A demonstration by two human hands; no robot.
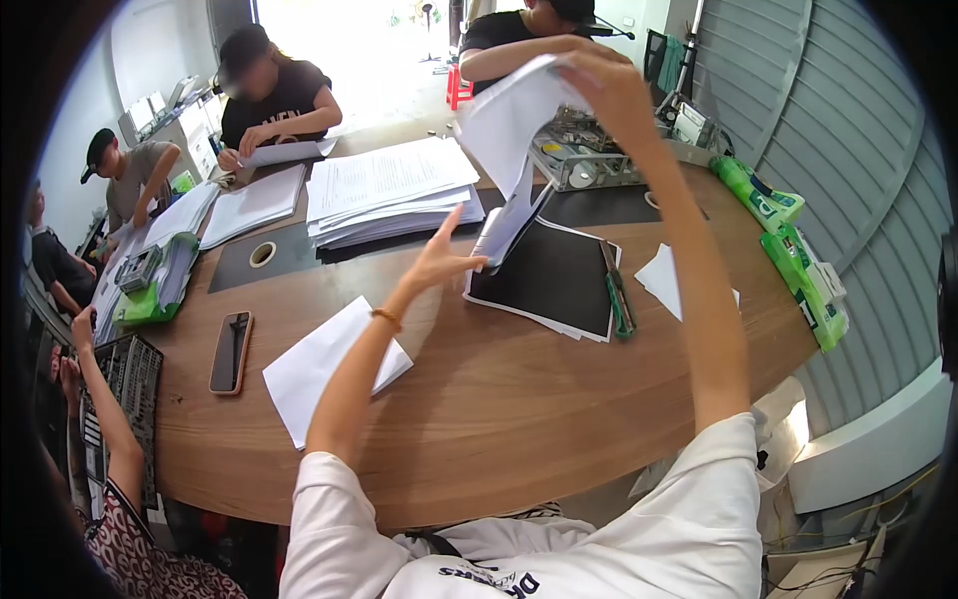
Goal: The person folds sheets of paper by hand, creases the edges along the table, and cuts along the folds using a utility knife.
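My right hand (594,75) is raised high and grips the top of some white sheets (509,120), which hang down in front of it. Lower and to the left, my left hand (444,260) has thumb and fingers spread, its thumb beside the lower end of a dark-and-white folded item (509,228) under the sheets. Below that lies a black sheet (549,275) on white paper, with a green-handled cutter (619,299) at its right edge. A tall stack of printed paper (389,185) is left of the hands. Loose white sheets (324,364) lie near my left forearm.
On the wooden table (479,429) are a phone (231,352), a tape roll (262,255), green packages (798,270) at the right edge and a metal device (589,165) at the back. Several people sit around, one (274,105) handling paper across the table. A black crate (135,399) stands left.
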